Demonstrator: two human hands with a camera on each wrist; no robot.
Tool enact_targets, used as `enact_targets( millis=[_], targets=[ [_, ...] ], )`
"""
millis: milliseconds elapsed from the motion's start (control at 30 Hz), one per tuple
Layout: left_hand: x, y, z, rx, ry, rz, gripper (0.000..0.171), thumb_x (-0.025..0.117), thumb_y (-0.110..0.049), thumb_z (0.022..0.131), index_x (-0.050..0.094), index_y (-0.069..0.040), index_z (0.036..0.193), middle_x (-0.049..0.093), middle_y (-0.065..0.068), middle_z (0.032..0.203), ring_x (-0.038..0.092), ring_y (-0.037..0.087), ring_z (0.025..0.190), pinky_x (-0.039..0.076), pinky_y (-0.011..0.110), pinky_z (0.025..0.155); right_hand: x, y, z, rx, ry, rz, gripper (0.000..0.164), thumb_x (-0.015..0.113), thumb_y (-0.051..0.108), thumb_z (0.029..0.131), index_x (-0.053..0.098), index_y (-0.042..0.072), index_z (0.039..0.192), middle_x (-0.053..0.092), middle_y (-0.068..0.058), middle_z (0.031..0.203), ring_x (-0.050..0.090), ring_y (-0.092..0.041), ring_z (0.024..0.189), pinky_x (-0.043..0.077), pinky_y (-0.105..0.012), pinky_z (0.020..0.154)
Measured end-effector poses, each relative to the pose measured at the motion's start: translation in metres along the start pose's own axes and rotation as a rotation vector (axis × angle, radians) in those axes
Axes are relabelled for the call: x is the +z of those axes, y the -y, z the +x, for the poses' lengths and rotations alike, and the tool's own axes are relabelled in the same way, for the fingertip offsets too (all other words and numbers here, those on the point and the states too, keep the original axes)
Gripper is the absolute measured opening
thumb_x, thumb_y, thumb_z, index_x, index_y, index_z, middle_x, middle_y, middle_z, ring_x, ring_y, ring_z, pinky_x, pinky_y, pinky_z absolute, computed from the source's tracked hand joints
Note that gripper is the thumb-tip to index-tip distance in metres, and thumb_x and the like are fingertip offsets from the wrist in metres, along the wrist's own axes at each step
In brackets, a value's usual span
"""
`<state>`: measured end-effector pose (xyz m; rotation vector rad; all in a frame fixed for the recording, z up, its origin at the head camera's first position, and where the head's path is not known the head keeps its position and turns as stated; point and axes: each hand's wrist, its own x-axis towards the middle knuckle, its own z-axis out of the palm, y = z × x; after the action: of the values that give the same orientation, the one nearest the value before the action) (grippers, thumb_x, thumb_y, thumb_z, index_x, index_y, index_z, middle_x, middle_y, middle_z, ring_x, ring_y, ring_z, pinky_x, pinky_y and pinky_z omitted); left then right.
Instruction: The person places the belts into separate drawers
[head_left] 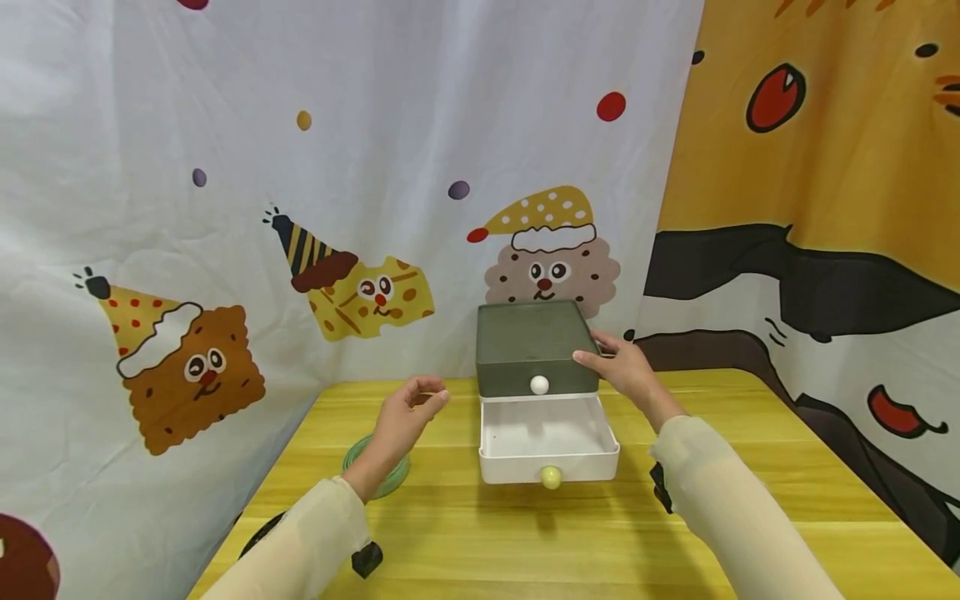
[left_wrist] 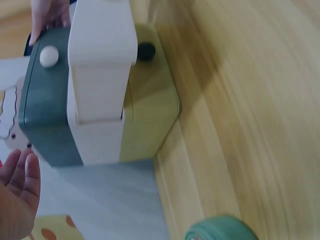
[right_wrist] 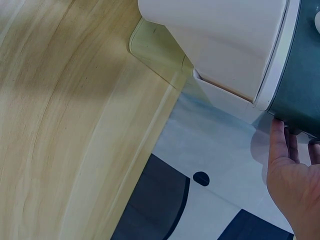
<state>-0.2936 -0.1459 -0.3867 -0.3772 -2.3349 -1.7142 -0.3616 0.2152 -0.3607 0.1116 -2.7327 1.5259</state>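
A small desktop drawer unit stands at the back of the table, with a dark green top drawer [head_left: 536,333], a white middle drawer [head_left: 550,467] and a yellow-green bottom drawer [left_wrist: 150,110]. The white drawer is pulled out, and its inside is bare in the head view. My right hand [head_left: 626,371] touches the right side of the green top drawer, fingers against its wall. To the left of the unit, my left hand [head_left: 401,421] hovers apart from it with loosely bent fingers and nothing in them. The bottom drawer is hidden in the head view.
A green, coiled-looking round item [head_left: 400,477] lies on the wooden table [head_left: 465,542], partly behind the left wrist. Part of a dark round object [head_left: 258,533] shows by the left sleeve. A cartoon-printed curtain [head_left: 420,100] hangs just behind the drawers.
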Motion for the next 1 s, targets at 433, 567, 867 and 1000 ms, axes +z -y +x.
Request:
enact_targets(
  millis=[433,567,867,1000],
  targets=[
    [-0.044,0.008,0.009,-0.079,0.058,0.091,0.038,0.065,-0.021,0.099,0.057,-0.003,0.131,0.061,0.016,0.128,0.055,0.032,0.118,0.049,0.044,0.094,0.0,-0.002,0.002,0.003,-0.004,0.002,0.09,0.066,0.056,0.09,0.026,0.013,0.158,0.029,-0.022,0.157,0.035,-0.042,0.139,0.037,-0.055,0.107],
    [-0.058,0.014,0.011,-0.091,0.048,0.127,0.039,0.065,-0.023,0.099,0.057,-0.003,0.131,0.061,0.015,0.128,0.055,0.032,0.119,0.048,0.043,0.095,0.0,-0.002,0.002,-0.001,-0.01,-0.006,0.09,0.066,0.056,0.09,0.026,0.013,0.158,0.03,-0.021,0.157,0.034,-0.042,0.14,0.037,-0.055,0.108],
    [-0.088,0.039,0.012,-0.083,0.061,0.174,0.043,0.069,-0.025,0.096,0.057,-0.004,0.131,0.06,0.016,0.129,0.055,0.031,0.119,0.048,0.047,0.096,0.0,-0.001,0.002,-0.002,-0.006,0.004,0.086,0.066,0.051,0.093,0.025,0.013,0.158,0.03,-0.022,0.157,0.034,-0.042,0.14,0.036,-0.055,0.108],
    [-0.099,0.048,0.011,-0.083,0.091,0.203,0.045,0.069,-0.023,0.096,0.057,-0.001,0.132,0.059,0.019,0.13,0.055,0.034,0.119,0.048,0.048,0.096,0.0,-0.002,0.001,0.001,-0.008,0.012,0.086,0.066,0.05,0.093,0.026,0.013,0.158,0.029,-0.022,0.157,0.034,-0.042,0.14,0.036,-0.055,0.108]
  ],
)
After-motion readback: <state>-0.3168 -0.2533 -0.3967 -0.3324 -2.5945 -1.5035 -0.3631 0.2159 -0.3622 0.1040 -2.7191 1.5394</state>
